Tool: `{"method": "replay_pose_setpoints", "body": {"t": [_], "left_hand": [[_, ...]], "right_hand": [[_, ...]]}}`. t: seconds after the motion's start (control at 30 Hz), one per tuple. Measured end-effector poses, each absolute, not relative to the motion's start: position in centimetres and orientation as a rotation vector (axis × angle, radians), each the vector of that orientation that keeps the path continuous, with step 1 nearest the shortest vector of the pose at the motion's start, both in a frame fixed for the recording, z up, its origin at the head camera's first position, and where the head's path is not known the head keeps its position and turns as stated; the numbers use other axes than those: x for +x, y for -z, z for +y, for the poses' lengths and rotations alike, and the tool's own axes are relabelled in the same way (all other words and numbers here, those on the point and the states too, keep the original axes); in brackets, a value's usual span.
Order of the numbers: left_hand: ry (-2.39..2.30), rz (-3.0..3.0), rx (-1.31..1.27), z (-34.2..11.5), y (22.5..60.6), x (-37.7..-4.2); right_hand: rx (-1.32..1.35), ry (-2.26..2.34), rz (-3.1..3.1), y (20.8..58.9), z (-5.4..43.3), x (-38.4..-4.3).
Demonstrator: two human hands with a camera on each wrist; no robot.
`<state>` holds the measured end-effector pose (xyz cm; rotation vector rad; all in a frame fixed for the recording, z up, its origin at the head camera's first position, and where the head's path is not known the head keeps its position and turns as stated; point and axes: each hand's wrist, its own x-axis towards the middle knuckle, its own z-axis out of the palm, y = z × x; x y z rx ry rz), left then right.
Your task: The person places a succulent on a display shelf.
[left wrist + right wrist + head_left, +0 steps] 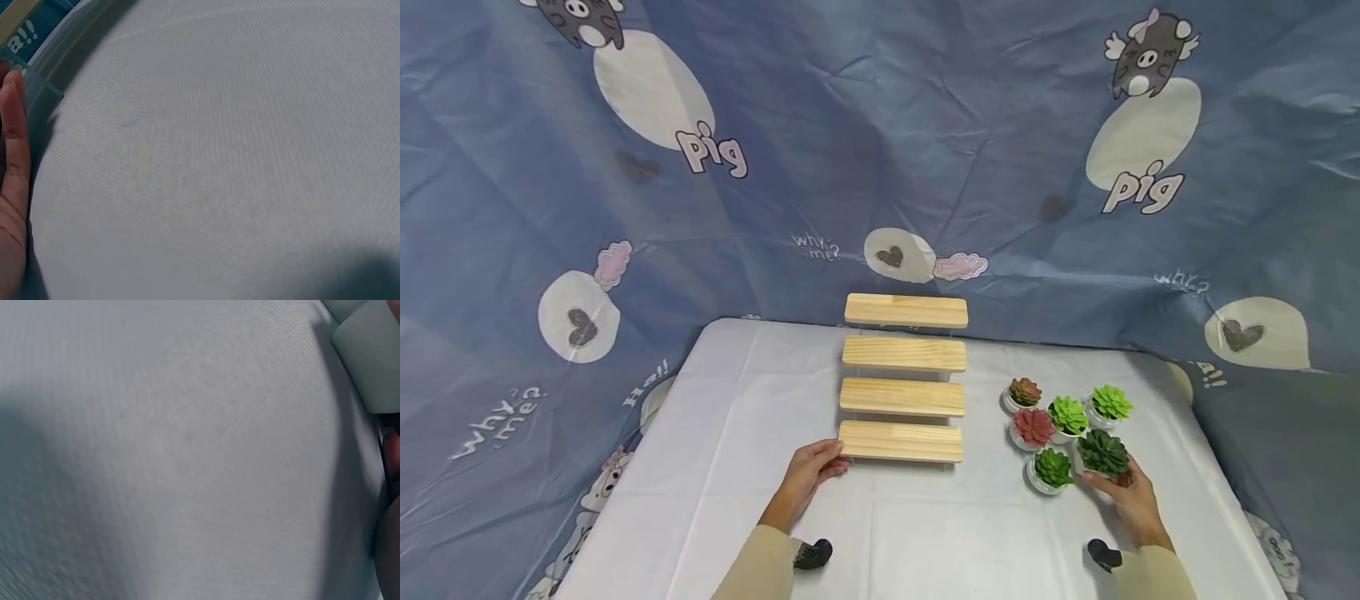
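My left hand [813,471] pinches the left end of the lowest board of a tiered wooden display stand [901,440], thumb near its top edge and fingers lower down. In the left wrist view, the fingers [15,140] lie along the left edge, beside a clear part of the stand. At the right, my right hand [1131,496] grips a dark green potted succulent [1102,452] by its white pot, thumb to the left. The right wrist view shows only part of this white pot [370,359] and bits of the fingers.
Beside the held plant stand more succulents in white pots: a green one [1052,467], a red one [1033,427], a brownish one [1024,392] and two bright green ones [1067,415]. A white cloth covers the table [760,392]. Blue printed fabric [820,167] hangs behind.
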<state>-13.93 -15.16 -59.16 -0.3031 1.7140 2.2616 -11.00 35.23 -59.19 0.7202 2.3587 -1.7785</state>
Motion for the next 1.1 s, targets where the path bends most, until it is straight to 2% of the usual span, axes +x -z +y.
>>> {"method": "replay_pose_setpoints", "body": {"t": [0.33,0.83,1.1], "left_hand": [[-2.26,1.696,-0.438,-15.4,58.8,-14.4],[-2.245,1.755,-0.398,-15.1,59.1,-14.5],[-2.258,1.744,-0.411,-14.9,59.2,-14.4]], "right_hand": [[0.767,1.899,2.348,59.1,34.6,-11.0],[0.75,2.137,2.306,59.3,35.3,-10.1],[0.833,1.999,2.357,58.1,35.5,-9.9]]}}
